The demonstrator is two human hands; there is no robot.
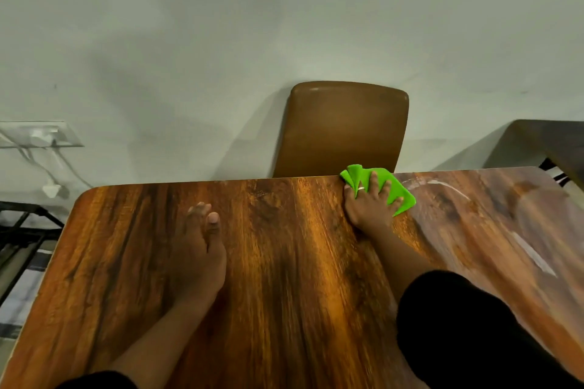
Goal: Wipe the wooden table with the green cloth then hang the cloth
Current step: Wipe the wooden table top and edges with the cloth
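Note:
The wooden table [284,262] fills the lower part of the head view, its grain dark and orange. The bright green cloth [396,189] lies bunched at the table's far edge, right of centre. My right hand [369,205] presses flat on top of it with fingers spread, a ring on one finger. My left hand [200,246] rests on the table to the left, fingers together, holding nothing. Wet streaks shine on the wood to the right of the cloth.
A brown chair back [343,129] stands just behind the table's far edge, against a pale wall. A second dark table [553,142] shows at far right. A wall socket with cables [41,136] and a black metal frame [25,224] are at left.

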